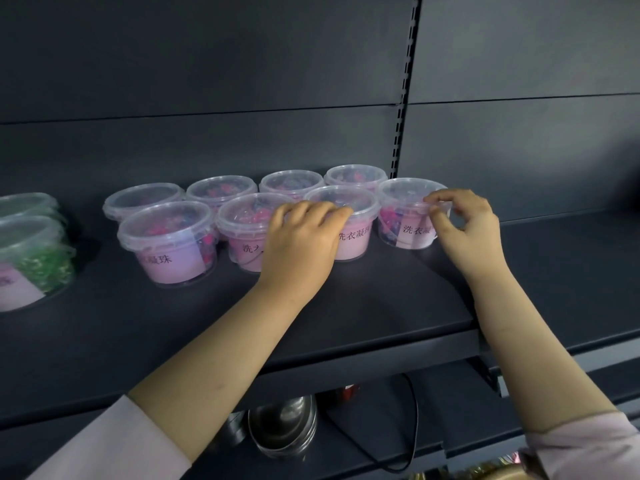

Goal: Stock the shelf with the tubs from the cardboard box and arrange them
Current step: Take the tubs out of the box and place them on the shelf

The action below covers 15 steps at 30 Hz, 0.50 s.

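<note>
Tubs (169, 244) on shelf (346, 306), hands (301, 237) (465, 225) gripping two

Eight pink tubs (168, 240) on shelf (346, 306): four in back row, four in front, spread from 9 to 2 o'clock of centre. Two green tubs (31, 261) at far 9 o'clock, partly cut off. Two hands: left hand (301, 237), right hand (467, 223). One stack of steel bowls (282, 427) at 6 o'clock, number in stack unclear. One black cable (414, 427) at 5 o'clock.
</note>
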Each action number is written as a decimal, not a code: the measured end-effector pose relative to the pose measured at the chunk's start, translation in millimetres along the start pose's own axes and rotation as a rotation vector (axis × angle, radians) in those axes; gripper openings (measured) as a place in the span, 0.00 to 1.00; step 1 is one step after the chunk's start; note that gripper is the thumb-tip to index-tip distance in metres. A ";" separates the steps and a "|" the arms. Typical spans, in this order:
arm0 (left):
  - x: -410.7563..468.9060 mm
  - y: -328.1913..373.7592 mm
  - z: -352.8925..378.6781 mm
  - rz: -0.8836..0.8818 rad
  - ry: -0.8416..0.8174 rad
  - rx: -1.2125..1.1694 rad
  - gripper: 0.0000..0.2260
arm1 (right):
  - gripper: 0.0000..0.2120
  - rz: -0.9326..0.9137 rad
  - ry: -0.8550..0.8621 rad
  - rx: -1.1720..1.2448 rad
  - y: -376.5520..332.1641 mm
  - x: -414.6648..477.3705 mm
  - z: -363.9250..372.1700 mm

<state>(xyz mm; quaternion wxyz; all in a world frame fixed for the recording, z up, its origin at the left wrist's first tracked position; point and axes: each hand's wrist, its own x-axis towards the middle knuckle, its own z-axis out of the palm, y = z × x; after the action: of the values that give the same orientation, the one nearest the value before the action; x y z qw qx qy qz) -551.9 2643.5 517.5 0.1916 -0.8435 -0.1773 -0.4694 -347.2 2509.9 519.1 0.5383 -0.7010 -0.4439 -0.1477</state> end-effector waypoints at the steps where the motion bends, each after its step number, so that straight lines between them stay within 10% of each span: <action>1: -0.5 0.2 0.2 -0.002 0.012 -0.001 0.12 | 0.09 -0.005 0.001 -0.013 -0.1 -0.4 0.3; 15: -2.2 -29.9 -92.5 0.045 -0.139 -0.148 0.18 | 0.12 -0.001 -0.049 -0.291 -134.6 -49.6 -44.0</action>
<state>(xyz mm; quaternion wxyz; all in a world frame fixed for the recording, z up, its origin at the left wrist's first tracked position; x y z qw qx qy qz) -634.2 2623.8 565.2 0.1265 -0.8896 -0.1361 -0.4173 -468.4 2451.5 585.7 0.4199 -0.7749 -0.4310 -0.1936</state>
